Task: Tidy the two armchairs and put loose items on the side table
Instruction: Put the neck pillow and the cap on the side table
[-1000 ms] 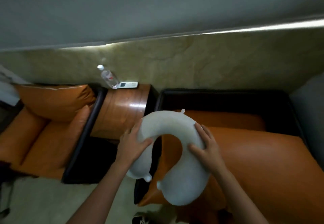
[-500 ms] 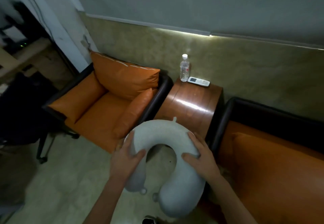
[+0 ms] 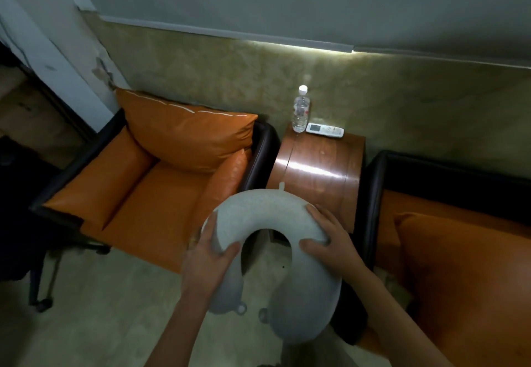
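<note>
I hold a grey U-shaped neck pillow (image 3: 267, 211) in the air in front of the wooden side table (image 3: 316, 171). My left hand (image 3: 207, 257) grips its left arm, thumb hooked inside the curve. My right hand (image 3: 330, 243) grips the right arm the same way. A clear water bottle (image 3: 300, 110) and a white remote (image 3: 324, 130) sit at the table's back edge. The left armchair (image 3: 149, 194) has orange cushions in a black frame. Only part of the right armchair (image 3: 459, 251) shows.
A black office chair (image 3: 26, 223) on castors stands at the far left, close to the left armchair. The wall runs directly behind the chairs and table. Pale floor lies below the pillow and my arms.
The view swung left from the right armchair toward the side table and left armchair. Both hands kept hold of the pillow, which now hangs in front of the table's front edge.
</note>
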`<state>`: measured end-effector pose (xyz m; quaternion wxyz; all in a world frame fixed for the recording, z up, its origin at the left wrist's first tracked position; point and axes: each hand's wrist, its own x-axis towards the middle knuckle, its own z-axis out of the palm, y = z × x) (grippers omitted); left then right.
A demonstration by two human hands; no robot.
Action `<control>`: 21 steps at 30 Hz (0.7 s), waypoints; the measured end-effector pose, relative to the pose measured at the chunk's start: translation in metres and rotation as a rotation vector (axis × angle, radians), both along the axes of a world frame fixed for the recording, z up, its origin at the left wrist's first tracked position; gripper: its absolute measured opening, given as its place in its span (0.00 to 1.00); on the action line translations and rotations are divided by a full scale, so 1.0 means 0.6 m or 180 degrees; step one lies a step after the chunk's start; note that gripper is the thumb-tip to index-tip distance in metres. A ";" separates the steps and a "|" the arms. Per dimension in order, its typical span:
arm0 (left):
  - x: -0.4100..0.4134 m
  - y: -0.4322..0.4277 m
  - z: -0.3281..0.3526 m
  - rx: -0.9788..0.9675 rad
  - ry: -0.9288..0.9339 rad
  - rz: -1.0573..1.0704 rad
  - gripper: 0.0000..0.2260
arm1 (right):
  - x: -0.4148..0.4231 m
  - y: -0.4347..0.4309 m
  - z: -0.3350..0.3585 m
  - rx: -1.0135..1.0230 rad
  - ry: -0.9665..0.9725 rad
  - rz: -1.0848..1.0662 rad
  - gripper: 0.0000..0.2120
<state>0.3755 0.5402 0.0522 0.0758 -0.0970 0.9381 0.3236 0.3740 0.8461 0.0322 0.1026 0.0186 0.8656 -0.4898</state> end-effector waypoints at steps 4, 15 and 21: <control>-0.117 0.015 -0.017 -0.0071 -0.0048 -0.0285 0.41 | -0.066 0.018 -0.022 -0.0149 0.0048 -0.0273 0.40; -0.456 0.148 -0.079 -0.0391 -0.0312 -0.0874 0.40 | -0.330 0.132 -0.083 -0.0022 -0.0032 -0.0664 0.39; -0.583 0.223 -0.168 -0.0327 -0.0381 -0.0911 0.39 | -0.450 0.197 -0.155 0.0034 -0.0097 -0.0793 0.39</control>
